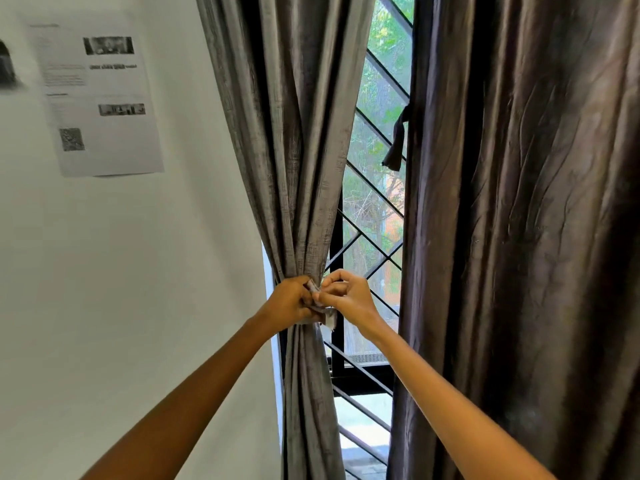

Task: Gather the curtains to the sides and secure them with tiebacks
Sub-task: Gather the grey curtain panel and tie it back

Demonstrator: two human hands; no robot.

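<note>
Both hands, the left hand (289, 301) and right hand (346, 297), pinch the tieback (327, 315) around the gathered left curtain (304, 188).

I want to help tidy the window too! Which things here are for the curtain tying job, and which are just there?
For the job:
- left curtain, bunched together
- tieback around it
- left hand and right hand, both gripping the tieback
- right curtain, hanging loose
- dark strip at its edge, maybe its tieback

Just there:
- paper sheet on the wall
- window grille
</note>
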